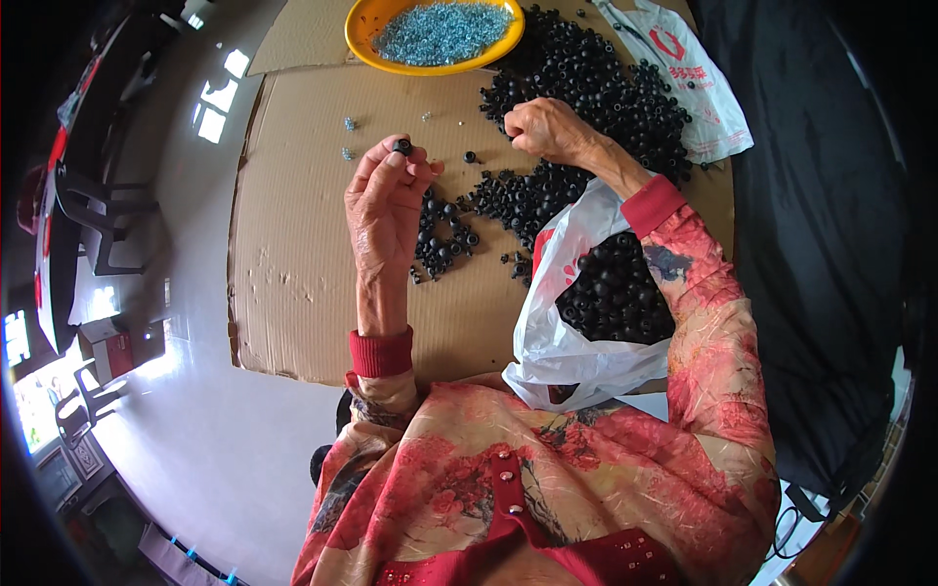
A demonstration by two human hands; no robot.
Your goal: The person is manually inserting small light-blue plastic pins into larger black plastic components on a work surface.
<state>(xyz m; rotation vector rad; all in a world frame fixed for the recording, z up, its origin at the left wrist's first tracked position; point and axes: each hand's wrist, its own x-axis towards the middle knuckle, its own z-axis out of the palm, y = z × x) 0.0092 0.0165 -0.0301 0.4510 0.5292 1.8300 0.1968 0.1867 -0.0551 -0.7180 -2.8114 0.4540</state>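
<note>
My left hand [383, 210] is raised over the cardboard, pinching a small round black piece with a hole [402, 146] between thumb and fingertips. To its right, at the edge of a big heap of small black pieces [625, 98], my right hand [549, 130] is closed with its fingers curled in. Whatever those fingers hold is hidden. Smaller black pieces [518, 203] lie in a band below the right hand. A looser cluster of black pieces [449, 239] sits beside my left wrist, and one single black piece [470, 156] lies between the hands.
A yellow bowl [430, 69] of tiny bluish, shiny pieces stands at the far edge of the cardboard sheet [293, 234]. Close to my body, a white plastic bag [537, 337] holds more black pieces. Another white bag [718, 127] lies far right, beside black cloth [811, 244].
</note>
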